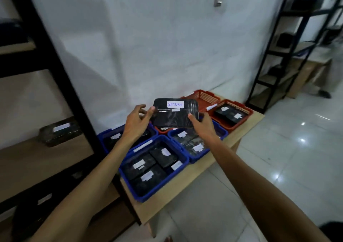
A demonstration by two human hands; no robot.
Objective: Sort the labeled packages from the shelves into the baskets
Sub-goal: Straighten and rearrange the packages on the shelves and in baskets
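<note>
Both hands, left hand [136, 120] and right hand [201, 123], pinch the black plastic-wrapped package labelled RETURN [176, 114] above the counter's [187, 182] far-end baskets. Match its label to a basket tag, then lower it flat.

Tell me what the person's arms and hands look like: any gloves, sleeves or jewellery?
Both arms are bare along the whole length in view, with no sleeves showing. The left hand and the right hand wear no gloves, and no rings, watch or wristband can be seen on the fingers or wrists. No markings are visible.
</note>
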